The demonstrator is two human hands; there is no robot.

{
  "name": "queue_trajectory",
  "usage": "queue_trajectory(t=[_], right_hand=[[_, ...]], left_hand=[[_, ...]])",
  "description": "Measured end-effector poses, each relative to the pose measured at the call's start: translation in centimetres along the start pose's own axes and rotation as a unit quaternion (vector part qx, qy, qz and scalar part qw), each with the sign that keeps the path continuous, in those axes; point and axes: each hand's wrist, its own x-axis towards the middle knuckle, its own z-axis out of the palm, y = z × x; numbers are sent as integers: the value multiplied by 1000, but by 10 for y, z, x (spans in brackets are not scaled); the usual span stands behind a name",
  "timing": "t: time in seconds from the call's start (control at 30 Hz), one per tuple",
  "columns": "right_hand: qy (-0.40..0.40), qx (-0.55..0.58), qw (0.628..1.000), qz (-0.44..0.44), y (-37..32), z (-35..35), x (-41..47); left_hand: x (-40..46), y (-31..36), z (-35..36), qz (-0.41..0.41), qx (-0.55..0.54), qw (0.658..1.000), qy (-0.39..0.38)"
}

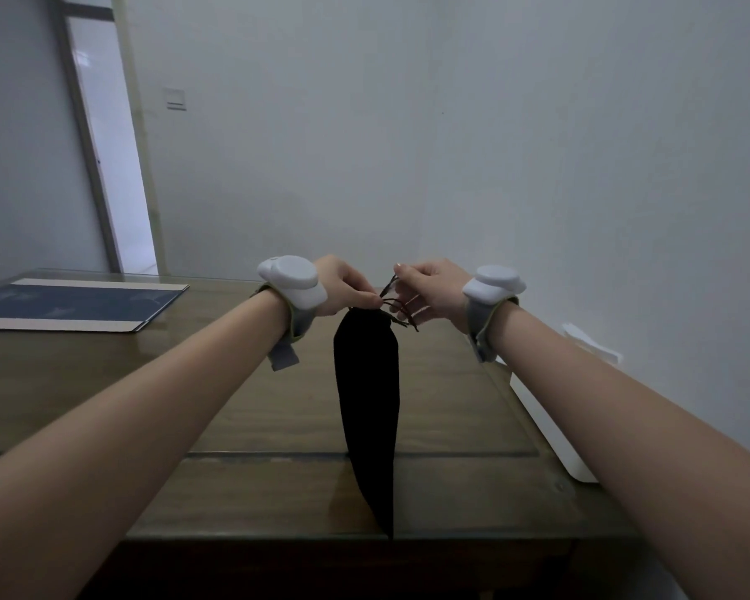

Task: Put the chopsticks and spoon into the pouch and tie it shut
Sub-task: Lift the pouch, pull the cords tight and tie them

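I'm on the tie: pouch [366,409] lies lengthwise mid-table, mouth far; left hand [343,283] pinches the gathered neck, right hand [429,288] pinches the cords [397,307], so I'd cinch snug against the left pinch.

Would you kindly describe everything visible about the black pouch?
The black pouch is long, narrow and looks like soft cloth. It hangs over the wooden table, its mouth gathered at the top. Thin dark red cords leave the mouth; the left hand pinches there, and the right hand holds the cords.
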Motion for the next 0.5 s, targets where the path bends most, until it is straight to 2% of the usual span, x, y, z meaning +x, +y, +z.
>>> queue_trajectory(t=[0.1, 0.17, 0.5], right_hand=[[-66, 9, 994, 87, 3, -1, -3], [-109, 4, 989, 95, 5, -1, -5], [-92, 78, 990, 79, 3, 6, -3]], left_hand=[[0, -3, 3, -17, -14, 1000, 2], [1, -5, 4, -28, -40, 999, 3], [8, -1, 6, -49, -28, 998, 39]])
